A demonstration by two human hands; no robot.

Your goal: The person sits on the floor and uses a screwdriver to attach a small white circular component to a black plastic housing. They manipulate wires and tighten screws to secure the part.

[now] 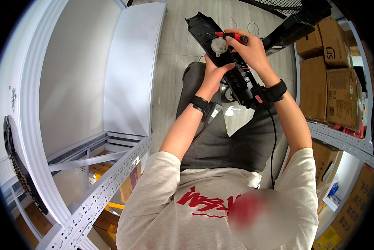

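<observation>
A long black plastic housing [203,29] lies tilted above my lap, with small dark screws and a round, translucent part [219,46] on it. My left hand [216,71] grips the housing's left edge below that part, thumb across the surface. My right hand [249,50] holds a red-and-black screwdriver [239,37], its tip pointing left onto the housing beside the round part. Thin wires [247,68] show at the housing's right side, near my right hand. Black strapped devices sit on both my wrists, with a cable running down from the right one.
White metal shelving [128,62] stands at my left and a rack of cardboard boxes [312,87] at my right. A dark upright column [287,31] leans at the upper right, near black mesh [270,5]. Pale plank-look flooring [174,37] shows beneath.
</observation>
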